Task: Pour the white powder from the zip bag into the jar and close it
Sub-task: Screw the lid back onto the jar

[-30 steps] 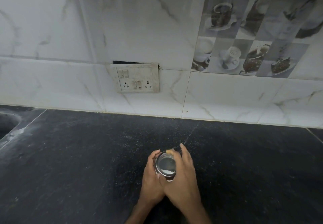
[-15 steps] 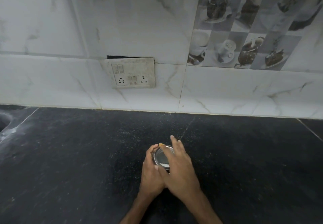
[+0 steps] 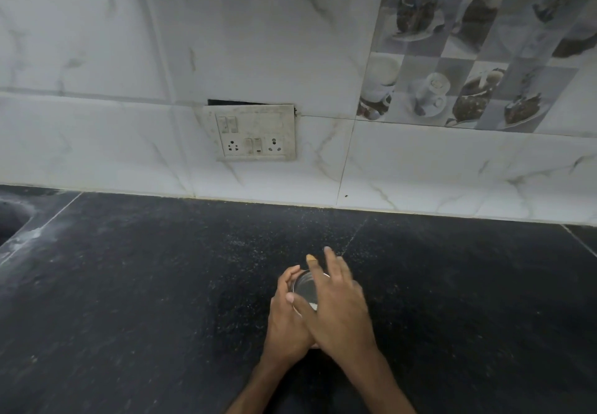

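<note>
Grips jar [image 3: 305, 287] with left hand [image 3: 286, 323], fingers curled round it; lays right hand [image 3: 339, 310] over top, fingers straight, slightly spread; well off counter [image 3: 129, 284] back edge.

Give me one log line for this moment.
left hand: grips jar side | right hand: laid across jar top | white powder: visible in jar | lid: cannot tell | zip bag: not in view

One jar [image 3: 304, 288], two hands, left hand [image 3: 286, 323], right hand [image 3: 339, 313], one socket panel [image 3: 255, 132], one counter [image 3: 129, 284]
</note>
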`<state>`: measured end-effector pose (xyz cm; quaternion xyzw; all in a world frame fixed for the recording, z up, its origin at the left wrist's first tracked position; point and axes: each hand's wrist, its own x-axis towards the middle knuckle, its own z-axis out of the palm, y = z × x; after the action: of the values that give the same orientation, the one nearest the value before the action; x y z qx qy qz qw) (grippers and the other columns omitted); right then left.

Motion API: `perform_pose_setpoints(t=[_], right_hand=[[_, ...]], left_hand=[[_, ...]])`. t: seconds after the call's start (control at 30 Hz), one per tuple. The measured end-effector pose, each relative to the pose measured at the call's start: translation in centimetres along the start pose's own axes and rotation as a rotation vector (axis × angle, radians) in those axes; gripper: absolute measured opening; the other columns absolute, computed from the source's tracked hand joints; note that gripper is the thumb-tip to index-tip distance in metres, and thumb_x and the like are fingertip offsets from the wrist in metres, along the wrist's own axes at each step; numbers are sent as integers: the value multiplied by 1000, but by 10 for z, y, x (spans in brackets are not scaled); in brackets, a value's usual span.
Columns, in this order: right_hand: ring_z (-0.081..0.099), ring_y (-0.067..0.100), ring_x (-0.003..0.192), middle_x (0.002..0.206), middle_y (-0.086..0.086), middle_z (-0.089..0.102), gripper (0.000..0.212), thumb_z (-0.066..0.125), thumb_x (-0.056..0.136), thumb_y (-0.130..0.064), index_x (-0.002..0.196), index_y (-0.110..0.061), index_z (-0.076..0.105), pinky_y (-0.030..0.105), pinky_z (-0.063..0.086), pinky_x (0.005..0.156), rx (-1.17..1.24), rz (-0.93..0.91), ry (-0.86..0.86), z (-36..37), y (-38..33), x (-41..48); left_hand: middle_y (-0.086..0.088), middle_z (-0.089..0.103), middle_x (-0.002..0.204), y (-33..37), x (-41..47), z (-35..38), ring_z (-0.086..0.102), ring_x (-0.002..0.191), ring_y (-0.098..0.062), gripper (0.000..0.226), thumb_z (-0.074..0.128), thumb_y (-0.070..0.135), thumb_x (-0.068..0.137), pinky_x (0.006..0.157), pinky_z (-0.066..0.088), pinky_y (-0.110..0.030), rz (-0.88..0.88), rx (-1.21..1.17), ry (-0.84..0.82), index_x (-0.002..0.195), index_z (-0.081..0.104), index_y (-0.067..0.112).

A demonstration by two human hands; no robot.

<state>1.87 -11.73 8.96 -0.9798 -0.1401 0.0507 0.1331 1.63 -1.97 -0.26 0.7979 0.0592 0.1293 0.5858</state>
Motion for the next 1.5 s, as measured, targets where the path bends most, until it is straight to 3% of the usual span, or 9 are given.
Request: perform_pose_setpoints(t=[0.17,0.37,0.57,0.67,0.83,0.93,1.13,1.37,1.5], right_hand=[[15,28,152,166,0,16,67,23,96,-67,152,-30,28,44,30,115,18,-58,46,28,4,-8],[37,25,138,154,8,31,81,41,89,-71,153,-28,17,41,27,113,-91,112,10,5,-3,-39],[-3,20,154,167,-3,0,77,40,93,-67,156,-35,11,42,11,122,88,-87,-55,-1,4,-3],[-5,22,154,167,1,-1,75,34,94,-68,156,-33,10,37,10,122,46,-97,-19,13,4,-7],[36,25,139,157,12,24,87,41,88,-73,155,-29,8,37,33,112,-31,114,-95,2,-3,-43],[56,24,114,128,6,57,78,32,82,-79,136,-27,52,42,47,94,-123,101,134,-7,-9,-40],[-6,21,154,168,-1,-2,79,37,93,-69,156,-33,8,39,11,122,71,-60,-79,3,4,-3],[44,26,130,145,9,42,90,42,85,-75,154,-27,11,41,33,107,-144,128,-165,-21,-7,-45],[23,24,147,161,3,22,80,52,91,-56,156,-31,13,41,26,116,-39,-15,-94,-32,4,-19]], left_hand=[[33,49,132,-5,0,-1,53,123,1,74,79,23,81,103,48,-33,15,-27,28,130,34,56],[24,59,123,-2,-1,0,61,115,-7,91,85,52,57,100,50,-38,13,-69,17,134,37,40],[17,56,132,-1,-1,1,58,120,-2,80,77,48,67,101,50,-32,28,-50,19,126,26,67],[25,58,126,-1,-2,-1,60,116,-2,76,79,42,70,98,52,-33,35,-83,9,131,33,53],[27,57,123,-1,2,0,60,117,-7,102,84,65,51,101,49,-42,14,-119,-24,135,32,40],[29,58,122,3,0,1,62,113,-4,96,85,55,54,100,50,-38,0,-132,-9,134,37,32],[29,55,128,3,-1,1,59,118,-3,70,78,36,74,100,51,-36,10,-114,-5,131,39,40],[21,60,121,4,0,3,62,114,-11,102,86,63,49,100,49,-42,-14,-99,15,134,35,39],[24,59,123,2,0,4,60,116,-3,89,85,47,58,98,49,-27,-3,-68,4,133,38,37]])
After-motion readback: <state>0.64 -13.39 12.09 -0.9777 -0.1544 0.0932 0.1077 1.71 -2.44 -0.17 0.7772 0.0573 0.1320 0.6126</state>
